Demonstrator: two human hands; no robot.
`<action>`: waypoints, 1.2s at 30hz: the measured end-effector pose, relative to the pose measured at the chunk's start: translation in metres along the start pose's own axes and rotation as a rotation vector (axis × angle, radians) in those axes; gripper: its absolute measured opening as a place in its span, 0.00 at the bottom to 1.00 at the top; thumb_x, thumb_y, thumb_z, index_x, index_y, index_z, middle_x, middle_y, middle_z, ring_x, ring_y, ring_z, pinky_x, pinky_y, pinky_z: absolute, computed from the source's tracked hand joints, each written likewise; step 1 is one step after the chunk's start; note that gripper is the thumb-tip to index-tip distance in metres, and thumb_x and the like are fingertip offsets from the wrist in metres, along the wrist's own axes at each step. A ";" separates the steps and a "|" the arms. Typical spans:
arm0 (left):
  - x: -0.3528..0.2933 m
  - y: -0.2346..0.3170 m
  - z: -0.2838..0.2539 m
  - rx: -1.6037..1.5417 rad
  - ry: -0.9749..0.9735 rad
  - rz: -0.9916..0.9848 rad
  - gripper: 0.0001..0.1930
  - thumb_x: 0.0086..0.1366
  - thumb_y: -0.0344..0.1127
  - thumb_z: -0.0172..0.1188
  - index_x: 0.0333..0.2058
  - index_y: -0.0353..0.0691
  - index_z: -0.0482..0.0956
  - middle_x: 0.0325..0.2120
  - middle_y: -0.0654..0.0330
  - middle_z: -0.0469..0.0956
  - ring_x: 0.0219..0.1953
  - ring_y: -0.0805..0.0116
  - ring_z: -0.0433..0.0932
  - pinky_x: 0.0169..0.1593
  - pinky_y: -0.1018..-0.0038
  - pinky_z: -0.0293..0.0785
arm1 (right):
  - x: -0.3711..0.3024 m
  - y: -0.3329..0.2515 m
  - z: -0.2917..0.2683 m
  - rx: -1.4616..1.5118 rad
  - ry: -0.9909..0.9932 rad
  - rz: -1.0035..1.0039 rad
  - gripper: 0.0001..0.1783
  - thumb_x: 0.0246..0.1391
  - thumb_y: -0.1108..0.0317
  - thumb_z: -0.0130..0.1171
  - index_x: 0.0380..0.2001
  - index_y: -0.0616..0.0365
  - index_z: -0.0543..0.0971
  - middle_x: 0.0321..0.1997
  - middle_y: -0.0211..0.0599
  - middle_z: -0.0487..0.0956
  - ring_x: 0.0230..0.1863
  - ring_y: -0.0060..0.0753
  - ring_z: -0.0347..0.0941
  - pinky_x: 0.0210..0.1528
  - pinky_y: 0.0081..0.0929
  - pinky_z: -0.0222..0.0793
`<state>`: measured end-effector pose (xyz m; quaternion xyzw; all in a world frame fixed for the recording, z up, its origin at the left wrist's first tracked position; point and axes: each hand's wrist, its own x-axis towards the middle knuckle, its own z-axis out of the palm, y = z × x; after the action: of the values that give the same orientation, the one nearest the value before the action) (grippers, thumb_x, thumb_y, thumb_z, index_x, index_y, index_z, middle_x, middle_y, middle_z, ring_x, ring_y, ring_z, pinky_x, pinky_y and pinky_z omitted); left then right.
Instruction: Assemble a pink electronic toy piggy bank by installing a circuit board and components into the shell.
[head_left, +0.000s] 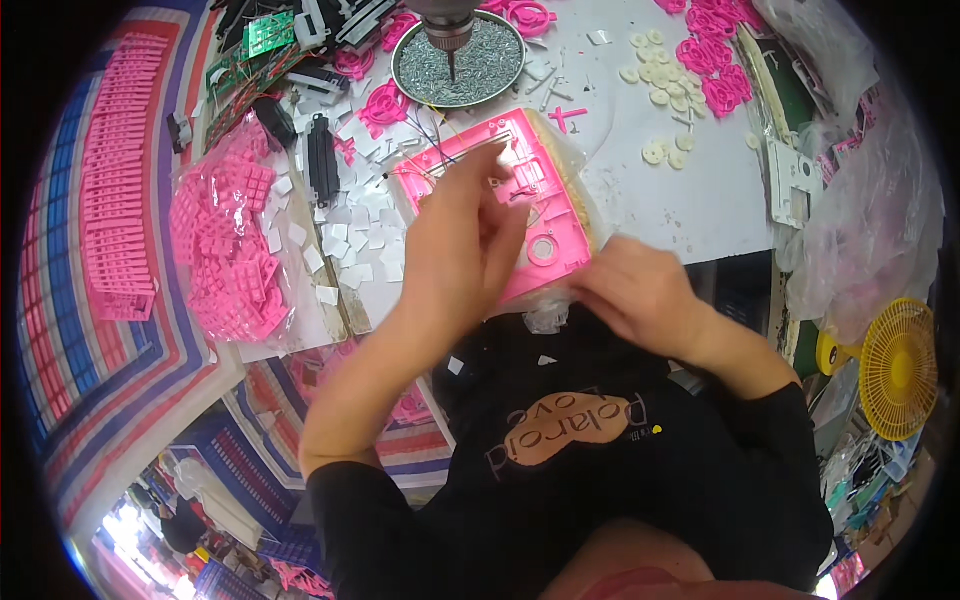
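A pink plastic housing [566, 222] with ribs and round openings lies at a slant on a plastic-wrapped pad [568, 150] at the table's front edge. Over its left part is my left hand [468, 235], its fingers bent together; what they may hold is hidden. Thin wires [432, 130] run out by the housing's upper left side. At the lower right corner of the housing, my right hand [640, 292] has its fingers closed on the edge. Just beyond the housing, an electric screwdriver [448, 35] points down above a round dish of screws [490, 62].
White squares [360, 235] and a bag of pink keypad parts [225, 240] lie to the left, with circuit boards [268, 35] behind. Cream discs [672, 85] and pink rings [705, 55] lie at the far right. A yellow fan [898, 370] stands right.
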<state>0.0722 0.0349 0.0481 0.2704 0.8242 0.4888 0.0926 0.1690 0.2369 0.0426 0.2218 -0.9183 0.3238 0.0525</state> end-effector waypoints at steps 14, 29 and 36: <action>-0.058 -0.022 0.018 0.288 -0.046 0.255 0.07 0.56 0.28 0.68 0.34 0.42 0.80 0.30 0.61 0.78 0.32 0.58 0.77 0.33 0.66 0.73 | 0.036 0.028 -0.016 0.110 -0.323 0.084 0.08 0.49 0.70 0.64 0.30 0.57 0.75 0.32 0.37 0.75 0.35 0.41 0.75 0.31 0.36 0.72; -0.055 -0.025 0.014 0.470 -0.192 0.415 0.26 0.53 0.29 0.60 0.54 0.51 0.81 0.29 0.68 0.73 0.30 0.68 0.74 0.30 0.73 0.71 | -0.006 0.047 0.011 -0.022 -0.013 -0.182 0.15 0.47 0.70 0.71 0.40 0.52 0.81 0.18 0.30 0.69 0.18 0.33 0.69 0.19 0.33 0.63; -0.053 -0.024 0.011 0.519 -0.322 0.480 0.31 0.55 0.31 0.57 0.61 0.45 0.75 0.30 0.66 0.70 0.32 0.69 0.71 0.29 0.74 0.71 | -0.031 0.019 0.009 -0.184 -0.078 -0.022 0.24 0.45 0.74 0.67 0.50 0.53 0.82 0.14 0.30 0.68 0.15 0.35 0.69 0.16 0.33 0.63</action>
<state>0.1130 0.0057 0.0156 0.5432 0.8088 0.2232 0.0323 0.1886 0.2562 0.0173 0.2383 -0.9431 0.2284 0.0405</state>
